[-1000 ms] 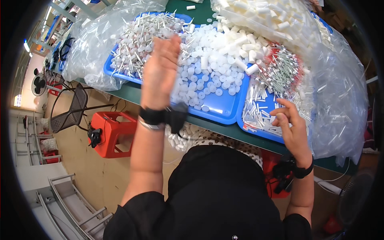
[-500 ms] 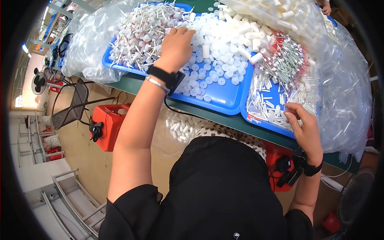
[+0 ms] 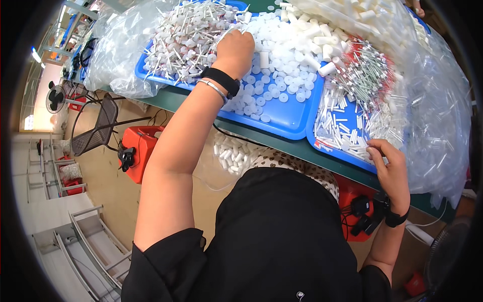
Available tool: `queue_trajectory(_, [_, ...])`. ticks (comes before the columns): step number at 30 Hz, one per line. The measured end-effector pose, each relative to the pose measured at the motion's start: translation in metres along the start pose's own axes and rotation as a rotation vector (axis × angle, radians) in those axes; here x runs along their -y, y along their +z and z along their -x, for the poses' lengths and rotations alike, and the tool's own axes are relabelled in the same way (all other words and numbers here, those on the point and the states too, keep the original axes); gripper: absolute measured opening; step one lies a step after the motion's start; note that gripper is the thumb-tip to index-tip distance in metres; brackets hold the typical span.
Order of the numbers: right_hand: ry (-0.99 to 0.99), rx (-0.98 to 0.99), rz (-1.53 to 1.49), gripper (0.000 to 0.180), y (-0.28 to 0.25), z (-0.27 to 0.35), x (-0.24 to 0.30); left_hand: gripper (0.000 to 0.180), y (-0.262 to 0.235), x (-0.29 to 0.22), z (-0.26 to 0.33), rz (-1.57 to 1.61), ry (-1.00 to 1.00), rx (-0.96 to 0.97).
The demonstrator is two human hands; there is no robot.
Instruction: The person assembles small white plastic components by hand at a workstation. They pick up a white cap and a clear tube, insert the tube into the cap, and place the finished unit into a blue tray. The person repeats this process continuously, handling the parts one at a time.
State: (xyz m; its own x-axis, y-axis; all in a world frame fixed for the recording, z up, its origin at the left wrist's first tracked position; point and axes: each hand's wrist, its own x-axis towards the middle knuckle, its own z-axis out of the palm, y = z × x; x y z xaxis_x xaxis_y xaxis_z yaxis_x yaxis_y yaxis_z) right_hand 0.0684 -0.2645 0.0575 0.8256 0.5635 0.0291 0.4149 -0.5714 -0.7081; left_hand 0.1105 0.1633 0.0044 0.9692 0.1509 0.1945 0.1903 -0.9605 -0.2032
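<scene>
My left hand (image 3: 235,52) is at the far side of the table, between a heap of pin-and-disc pieces (image 3: 188,38) and loose translucent white discs (image 3: 287,80). Its fingers are curled closed, and whatever they hold is hidden. Over the near right edge of the right blue tray (image 3: 347,160) is my right hand (image 3: 392,168). Thumb and forefinger come together beside short white tubes (image 3: 342,132); anything between them is too small to make out. Farther back in that tray lies a bundle of metal pins with red and white ends (image 3: 367,68).
Thick white cylinders (image 3: 322,40) are heaped at the back. Clear plastic bags (image 3: 435,121) bulge on the right, with another plastic bag (image 3: 118,55) at the left. A red container (image 3: 141,151) and a chair (image 3: 98,126) stand on the floor. Another person's hand (image 3: 418,9) shows at the far right.
My left hand's fingers, spread over the pieces before, have curled closed. My right thumb and forefinger have drawn nearer each other. The whole view has shifted slightly.
</scene>
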Motion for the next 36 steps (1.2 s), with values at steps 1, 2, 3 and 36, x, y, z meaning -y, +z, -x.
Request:
queue_trajectory(1, [-0.005,-0.005,0.006,0.012,-0.001,0.001,-0.001,0.021,-0.003,-0.002,-0.001,-0.02,-0.001,0.028])
queue_trajectory(2, [-0.009,-0.01,0.011,0.012,-0.001,0.001,-0.002,0.021,-0.004,-0.002,-0.002,0.008,-0.003,0.006])
queue_trajectory(3, [-0.015,-0.013,0.014,0.012,-0.001,0.002,-0.003,0.022,-0.005,0.0,-0.002,0.033,-0.007,-0.013])
queue_trajectory(36, [0.084,-0.021,0.02,0.012,-0.002,0.012,-0.008,0.033,-0.019,0.137,-0.101,1.605,-0.39,-0.143])
